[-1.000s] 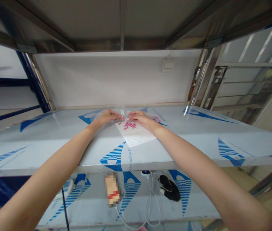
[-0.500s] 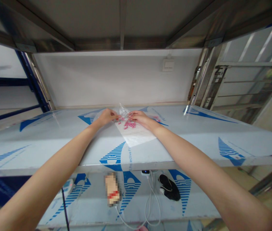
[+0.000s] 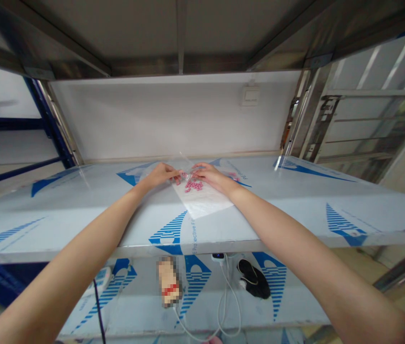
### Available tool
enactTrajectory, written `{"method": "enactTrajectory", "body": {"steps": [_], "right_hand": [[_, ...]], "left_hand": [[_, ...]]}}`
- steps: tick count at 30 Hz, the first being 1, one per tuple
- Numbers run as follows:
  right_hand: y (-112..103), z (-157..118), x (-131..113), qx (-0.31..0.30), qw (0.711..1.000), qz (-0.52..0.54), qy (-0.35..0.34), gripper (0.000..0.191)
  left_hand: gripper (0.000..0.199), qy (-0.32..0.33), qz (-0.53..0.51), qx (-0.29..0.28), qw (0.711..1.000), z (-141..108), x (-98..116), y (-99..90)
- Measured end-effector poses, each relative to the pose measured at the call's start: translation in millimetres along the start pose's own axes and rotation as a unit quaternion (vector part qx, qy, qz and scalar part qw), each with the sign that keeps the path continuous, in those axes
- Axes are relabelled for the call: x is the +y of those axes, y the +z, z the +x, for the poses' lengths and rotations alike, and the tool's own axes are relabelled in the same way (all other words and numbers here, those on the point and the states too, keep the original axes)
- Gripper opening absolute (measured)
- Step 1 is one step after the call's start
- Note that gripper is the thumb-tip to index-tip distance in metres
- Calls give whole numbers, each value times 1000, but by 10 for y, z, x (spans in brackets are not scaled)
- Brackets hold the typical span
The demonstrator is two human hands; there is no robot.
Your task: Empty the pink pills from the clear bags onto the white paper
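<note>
My left hand [image 3: 163, 174] and my right hand [image 3: 207, 174] face each other over a white sheet [image 3: 205, 206] on the upper shelf. Between them is a clear plastic bag [image 3: 185, 168], thin and crumpled. Both hands have their fingers closed at its edges, the left at its left side and the right at its right. Small pink bead-like pieces [image 3: 194, 186] lie in a cluster just below the fingers. Whether they are inside the bag or on the sheet is hard to tell. More pink pieces sit by my right wrist, partly hidden.
The metal shelf [image 3: 98, 205] wears blue-printed protective film. Below it, a lower shelf holds a blurred-out phone-shaped object [image 3: 169, 282], a black item [image 3: 254, 279], white cables [image 3: 224, 306] and a white device [image 3: 102, 279]. A metal board hangs overhead; a wall stands behind.
My fingers have shifted slightly, and the clear plastic between them stands less bunched up. The left fingertips are a little nearer the pink pieces. My arms stay almost in place.
</note>
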State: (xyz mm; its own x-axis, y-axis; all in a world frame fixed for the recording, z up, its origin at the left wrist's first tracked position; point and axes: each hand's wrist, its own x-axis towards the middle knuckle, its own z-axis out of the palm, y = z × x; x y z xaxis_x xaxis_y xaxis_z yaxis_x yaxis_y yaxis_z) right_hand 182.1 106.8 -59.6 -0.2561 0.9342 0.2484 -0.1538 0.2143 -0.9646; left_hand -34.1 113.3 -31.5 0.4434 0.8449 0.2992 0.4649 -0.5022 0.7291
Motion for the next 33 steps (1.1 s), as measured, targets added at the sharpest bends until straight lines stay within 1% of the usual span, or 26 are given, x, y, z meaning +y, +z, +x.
{"method": "enactTrajectory", "body": {"steps": [2, 8, 12, 15, 22, 33], "right_hand": [[1, 5, 2, 0, 1000, -4, 4, 24], [-10, 27, 26, -6, 1000, -16, 9, 23], [-25, 24, 24, -16, 999, -8, 29, 24], [-25, 14, 19, -13, 999, -13, 41, 23], [3, 2, 10, -9, 999, -25, 34, 23], [19, 1, -4, -8, 999, -22, 33, 28]], "left_hand": [[24, -1, 1, -9, 1000, -13, -8, -14], [19, 2, -14, 5, 1000, -9, -19, -5], [13, 3, -24, 7, 1000, -3, -18, 15], [13, 8, -24, 6, 1000, 0, -20, 16], [10, 0, -26, 18, 999, 4, 1, 14], [9, 5, -38, 12, 999, 10, -6, 25]]}}
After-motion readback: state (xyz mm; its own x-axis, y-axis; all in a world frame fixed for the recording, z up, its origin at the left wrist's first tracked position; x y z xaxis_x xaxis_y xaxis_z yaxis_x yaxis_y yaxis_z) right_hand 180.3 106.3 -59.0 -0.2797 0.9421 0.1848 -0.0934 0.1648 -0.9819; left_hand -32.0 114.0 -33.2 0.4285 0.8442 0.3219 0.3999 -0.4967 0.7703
